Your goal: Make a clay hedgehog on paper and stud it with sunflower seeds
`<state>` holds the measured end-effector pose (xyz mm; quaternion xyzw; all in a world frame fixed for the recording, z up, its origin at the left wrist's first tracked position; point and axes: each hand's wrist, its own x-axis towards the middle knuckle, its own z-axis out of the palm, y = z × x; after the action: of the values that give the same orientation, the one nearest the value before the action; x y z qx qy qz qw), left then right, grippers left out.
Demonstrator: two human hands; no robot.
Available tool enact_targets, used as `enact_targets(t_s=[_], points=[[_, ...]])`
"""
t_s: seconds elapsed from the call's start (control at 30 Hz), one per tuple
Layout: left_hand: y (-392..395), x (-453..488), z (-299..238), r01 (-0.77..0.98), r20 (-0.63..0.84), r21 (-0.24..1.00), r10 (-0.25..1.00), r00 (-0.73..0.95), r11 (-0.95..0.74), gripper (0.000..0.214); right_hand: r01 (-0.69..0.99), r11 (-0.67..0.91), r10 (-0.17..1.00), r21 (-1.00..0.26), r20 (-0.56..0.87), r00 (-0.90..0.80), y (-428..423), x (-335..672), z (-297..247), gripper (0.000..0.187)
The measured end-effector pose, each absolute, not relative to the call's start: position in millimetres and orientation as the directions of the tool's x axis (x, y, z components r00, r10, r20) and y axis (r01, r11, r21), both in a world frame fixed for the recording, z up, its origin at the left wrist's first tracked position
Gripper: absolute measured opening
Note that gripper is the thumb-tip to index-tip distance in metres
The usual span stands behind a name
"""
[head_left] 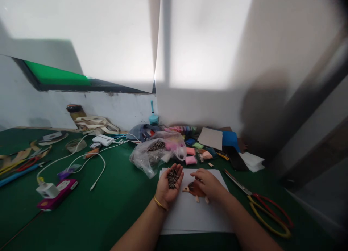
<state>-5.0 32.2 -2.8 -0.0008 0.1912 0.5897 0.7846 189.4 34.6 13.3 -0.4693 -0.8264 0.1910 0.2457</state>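
Nearest, the person's bare forearms reached across a green tabletop [116,214] to overlapping sheets of white paper [195,222], and a thin gold-coloured bracelet [160,203] circled the left wrist. The left hand [165,193] lay palm up and cupped, fingers loosely spread, bearing a heap of slim, dark, striped seeds [172,178]. On the paper, just right of that hand, was a small brown figure [196,190] with a pale pointed head and pale stubby feet [197,199]. The right hand [210,184] curved palm down over its back, fingers bent and drawn fairly close; whether they pinched a seed or touched the figure could not be told.

The likeliest trouble lay in the shallow palm: a tilt or a flattening of the fingers could spill seeds over the paper. Pressing too hard from above might dent the figure, if its body was soft, or loosen a foot. A wide swing of the right forearm could catch the large scissors with red and yellow handles [250,193] beside the paper.

Beyond the sheets, a crumpled clear plastic bag [145,158] held more seeds; its mouth could tip if knocked. Pink packets [191,160] lay beside it, and a pale sheet [201,44] hung behind everything.
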Motion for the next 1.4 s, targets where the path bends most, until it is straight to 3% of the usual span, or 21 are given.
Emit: enact_targets(t_s=[0.2,0.3,0.43,0.6,0.7,0.77,0.97,1.07,1.4], points=[[30.4,-1.2,-5.0,-0.885,-0.210,0.241,0.912,0.353,0.399,0.024,0.589,0.607,0.795,-0.534,0.386,-0.468,17.0,157.4,29.9,0.022],[29.4,0.7,-4.5,-0.874,-0.194,0.265,0.910,0.365,0.407,0.027,0.587,0.661,0.750,-0.467,0.397,-0.529,18.5,141.3,27.0,0.028],[27.5,0.2,-0.8,-0.873,-0.201,0.252,0.905,0.375,0.417,0.030,0.576,0.675,0.738,-0.462,0.413,-0.533,22.7,134.6,24.1,0.019],[23.6,-0.6,4.3,-0.859,-0.213,0.182,0.872,0.440,0.478,0.030,0.426,0.521,0.853,-0.739,0.438,-0.283,26.6,145.2,29.8,0.020],[23.6,-0.9,4.9,-0.895,-0.211,0.170,0.903,0.375,0.412,0.028,0.306,0.318,0.948,-0.897,0.301,-0.102,33.1,165.6,29.9,0.026],[25.4,-1.8,4.1,-0.915,-0.227,0.171,0.919,0.323,0.364,0.026,0.317,0.215,0.976,-0.924,0.201,-0.078,37.9,182.9,24.9,0.030],[32.8,-4.2,-0.2,-0.932,-0.288,0.198,0.927,0.240,0.303,0.025,0.610,0.212,0.974,-0.764,0.112,-0.198,39.2,210.9,4.8,0.036],[33.8,-4.6,-1.8,-0.932,-0.288,0.207,0.929,0.232,0.297,0.025,0.644,0.205,0.971,-0.737,0.074,-0.226,35.4,206.2,3.8,0.031],[34.1,-5.4,-1.5,-0.930,-0.291,0.222,0.931,0.223,0.292,0.024,0.721,0.300,0.952,-0.625,0.143,-0.272,30.8,200.8,0.8,0.023]])
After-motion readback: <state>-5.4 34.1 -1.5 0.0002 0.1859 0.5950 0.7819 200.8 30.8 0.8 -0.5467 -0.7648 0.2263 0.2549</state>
